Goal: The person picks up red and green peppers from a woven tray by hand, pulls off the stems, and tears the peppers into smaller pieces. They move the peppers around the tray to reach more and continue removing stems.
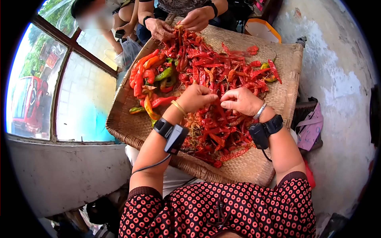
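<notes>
Dried red chili peppers (pixel 216 139) lie in a broad pile on a woven bamboo tray (pixel 283 93) in front of me. Over the middle of the pile, my left hand (pixel 196 98) is closed in a pinch, its fingertips pointing right. My right hand (pixel 245 102) faces it, thumb and forefinger pressed together. The fingertips of both hands nearly meet at a red chili pepper, which my fingers partly cover. Larger fresh red peppers (pixel 139 77) and green peppers (pixel 164 73) are grouped on the tray's left side.
Across the tray, another person's hands (pixel 180 25) handle chili peppers at the far edge. A second person at upper left is near a clear plastic bag (pixel 127 53). A window (pixel 63 79) is on the left, a rough wall (pixel 333 71) on the right. An orange-rimmed container (pixel 264 31) stands behind.
</notes>
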`<state>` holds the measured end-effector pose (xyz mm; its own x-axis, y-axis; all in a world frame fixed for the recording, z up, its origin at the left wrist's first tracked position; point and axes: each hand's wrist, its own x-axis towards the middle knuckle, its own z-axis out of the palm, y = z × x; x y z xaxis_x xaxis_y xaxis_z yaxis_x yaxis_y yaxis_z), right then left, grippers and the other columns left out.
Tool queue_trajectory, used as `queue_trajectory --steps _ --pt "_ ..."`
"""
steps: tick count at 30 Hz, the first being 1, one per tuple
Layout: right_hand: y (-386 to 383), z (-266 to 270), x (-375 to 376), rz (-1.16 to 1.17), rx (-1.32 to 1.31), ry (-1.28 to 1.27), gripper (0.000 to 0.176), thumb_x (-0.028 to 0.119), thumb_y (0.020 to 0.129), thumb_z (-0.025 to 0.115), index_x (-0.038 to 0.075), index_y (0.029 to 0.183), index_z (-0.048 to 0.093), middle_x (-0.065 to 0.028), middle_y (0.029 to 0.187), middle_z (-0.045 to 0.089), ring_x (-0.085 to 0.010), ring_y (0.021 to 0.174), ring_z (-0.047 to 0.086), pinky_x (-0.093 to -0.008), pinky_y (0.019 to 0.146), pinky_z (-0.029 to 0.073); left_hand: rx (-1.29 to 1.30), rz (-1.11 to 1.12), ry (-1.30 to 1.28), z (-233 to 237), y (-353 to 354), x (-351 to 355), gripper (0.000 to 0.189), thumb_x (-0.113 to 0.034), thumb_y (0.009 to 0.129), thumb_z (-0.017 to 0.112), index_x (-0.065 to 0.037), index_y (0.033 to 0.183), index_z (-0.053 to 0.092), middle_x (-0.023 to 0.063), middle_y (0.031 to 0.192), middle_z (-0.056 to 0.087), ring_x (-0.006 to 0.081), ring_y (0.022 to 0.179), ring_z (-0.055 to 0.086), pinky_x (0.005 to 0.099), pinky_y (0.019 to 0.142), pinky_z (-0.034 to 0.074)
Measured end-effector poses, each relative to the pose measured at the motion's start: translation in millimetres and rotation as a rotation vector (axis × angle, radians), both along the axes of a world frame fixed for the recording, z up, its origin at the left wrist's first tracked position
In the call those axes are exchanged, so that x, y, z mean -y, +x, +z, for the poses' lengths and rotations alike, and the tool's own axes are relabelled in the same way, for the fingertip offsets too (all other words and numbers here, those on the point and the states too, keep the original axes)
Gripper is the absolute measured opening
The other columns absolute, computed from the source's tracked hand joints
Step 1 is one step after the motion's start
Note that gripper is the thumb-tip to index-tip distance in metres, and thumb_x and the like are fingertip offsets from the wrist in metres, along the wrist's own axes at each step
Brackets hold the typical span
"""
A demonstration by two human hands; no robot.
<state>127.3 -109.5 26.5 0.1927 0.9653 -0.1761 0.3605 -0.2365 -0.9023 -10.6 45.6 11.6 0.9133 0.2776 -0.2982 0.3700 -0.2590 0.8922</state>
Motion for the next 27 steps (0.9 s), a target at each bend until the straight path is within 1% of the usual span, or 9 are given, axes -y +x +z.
queue_trajectory --steps 4,8,14,17,18,20,22,25,27 --pt "-4.2 -7.7 -2.3 0.049 -0.216 -0.123 0.027 0.025 0.075 0.064 0.002 0.089 0.061 -0.0044 0.069 0.061 -0.0101 0.058 0.056 -0.0256 0.055 0.046 0.181 0.104 -0.178 3.4 1.2 6.8 0.024 -0.022 0.083 0.059 -0.004 0.067 0.060 -0.0021 0.055 0.054 0.0036 0.049 0.047 0.0183 0.045 0.037" --pt "-6.6 -8.8 -7.5 -0.225 0.261 0.081 0.030 0.018 0.070 0.069 0.004 0.095 0.060 -0.0049 0.068 0.060 -0.0132 0.062 0.057 -0.0270 0.059 0.046 0.211 0.085 -0.213 3.5 2.3 12.0 0.024 -0.022 0.083 0.059 -0.005 0.066 0.060 -0.0029 0.055 0.054 0.0025 0.049 0.045 0.0162 0.045 0.036" --pt "3.9 -0.1 -1.3 0.035 -0.069 -0.016 0.023 0.023 0.077 0.064 0.003 0.089 0.060 0.0010 0.063 0.055 -0.0088 0.056 0.052 -0.0251 0.054 0.045 0.244 0.073 -0.308 4.7 1.2 11.4 0.025 -0.025 0.085 0.057 -0.004 0.072 0.061 -0.0019 0.057 0.055 0.0027 0.049 0.047 0.0167 0.045 0.037" --pt "17.4 4.3 3.9 0.091 -0.123 -0.166 0.018 0.021 0.080 0.060 0.003 0.079 0.059 0.0009 0.060 0.053 -0.0062 0.047 0.049 -0.0208 0.044 0.040 0.178 0.111 -0.115 -2.9 4.3 10.6 0.032 -0.030 0.087 0.053 -0.002 0.074 0.061 -0.0014 0.058 0.055 0.0041 0.051 0.048 0.0179 0.046 0.038" --pt "24.0 3.0 4.9 0.086 -0.115 -0.167 0.018 0.021 0.080 0.060 0.003 0.079 0.059 0.0009 0.060 0.053 -0.0062 0.047 0.049 -0.0208 0.044 0.040 0.184 0.090 0.059 -2.8 2.9 14.4 0.035 -0.033 0.083 0.056 -0.001 0.069 0.061 0.0043 0.054 0.056 0.0091 0.049 0.052 0.0261 0.049 0.043" --pt "36.2 -6.4 3.4 -0.160 -0.187 0.020 0.018 0.021 0.083 0.056 0.003 0.085 0.058 -0.0003 0.063 0.055 -0.0068 0.049 0.051 -0.0207 0.044 0.041 0.097 -0.111 0.367 0.9 1.7 20.4 0.026 -0.028 0.081 0.059 -0.004 0.074 0.063 0.0062 0.059 0.059 0.0147 0.052 0.056 0.0284 0.050 0.044" --pt "37.8 -7.8 -3.2 -0.538 -0.512 0.351 0.035 0.021 0.085 0.055 -0.002 0.111 0.052 -0.0048 0.073 0.058 -0.0085 0.056 0.054 -0.0220 0.048 0.044 0.117 -0.172 0.559 -1.3 2.4 29.1 0.024 -0.031 0.075 0.062 -0.008 0.076 0.064 0.0096 0.065 0.061 0.0234 0.060 0.059 0.0338 0.057 0.046" --pt "41.0 -7.3 -1.5 -0.617 -0.444 0.366 0.039 0.020 0.083 0.056 -0.004 0.113 0.050 -0.0060 0.076 0.059 -0.0100 0.059 0.056 -0.0228 0.053 0.046 -0.095 -0.326 0.798 -4.3 4.5 36.7 0.029 -0.040 0.071 0.061 -0.012 0.077 0.065 0.0098 0.067 0.061 0.0280 0.068 0.059 0.0384 0.061 0.047" --pt "40.2 -10.6 1.9 -0.454 -0.049 0.117 0.038 0.021 0.081 0.058 -0.004 0.110 0.053 -0.0060 0.076 0.060 -0.0110 0.062 0.057 -0.0233 0.058 0.047 -0.138 -0.371 0.837 -5.1 6.0 40.2 0.029 -0.040 0.071 0.061 -0.012 0.077 0.065 0.0097 0.067 0.061 0.0278 0.068 0.059 0.0385 0.061 0.047"
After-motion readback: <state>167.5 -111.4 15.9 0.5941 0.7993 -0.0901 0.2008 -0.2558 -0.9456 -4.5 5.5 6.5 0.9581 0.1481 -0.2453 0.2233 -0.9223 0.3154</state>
